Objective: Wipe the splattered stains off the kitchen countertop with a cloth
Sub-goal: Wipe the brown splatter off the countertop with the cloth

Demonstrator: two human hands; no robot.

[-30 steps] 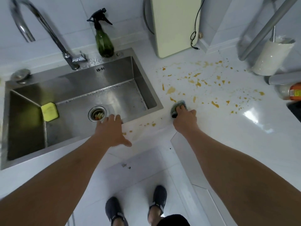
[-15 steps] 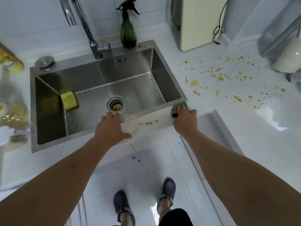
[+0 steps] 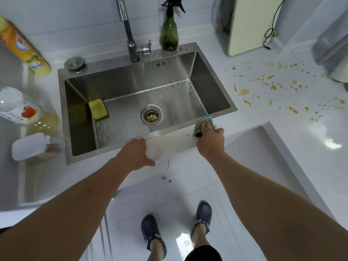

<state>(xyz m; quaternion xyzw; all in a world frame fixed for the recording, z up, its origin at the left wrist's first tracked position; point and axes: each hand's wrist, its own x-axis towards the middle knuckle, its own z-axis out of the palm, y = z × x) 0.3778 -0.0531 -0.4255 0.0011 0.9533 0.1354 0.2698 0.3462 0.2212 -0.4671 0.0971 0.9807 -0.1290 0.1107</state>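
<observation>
R hand [image 3: 210,142] fisted on cloth [image 3: 204,123] at sink's [image 3: 212,117] 5 o'clock, pressing to scrub spots [image 3: 189,135]; L hand [image 3: 136,154] open, bracing on edge.

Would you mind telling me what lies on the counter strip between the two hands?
In the head view, between the left hand and the right hand gripping the blue-green cloth lie a few small orange stains; otherwise bare.

A: What colour is the crumpled cloth [image 3: 204,123]?
B: Teal-green with a pale knitted texture. The splattered stains [image 3: 271,87] are orange-brown on a glossy white countertop [image 3: 282,129].
A: And the basin?
B: A brushed grey steel sink [image 3: 212,87] holding a yellow rectangular sponge [image 3: 98,108]. Behind it stands a dark green glass spray bottle [image 3: 169,32] with a black trigger.
A: Footwear?
B: Slate-blue perforated clogs [image 3: 202,215].
</observation>
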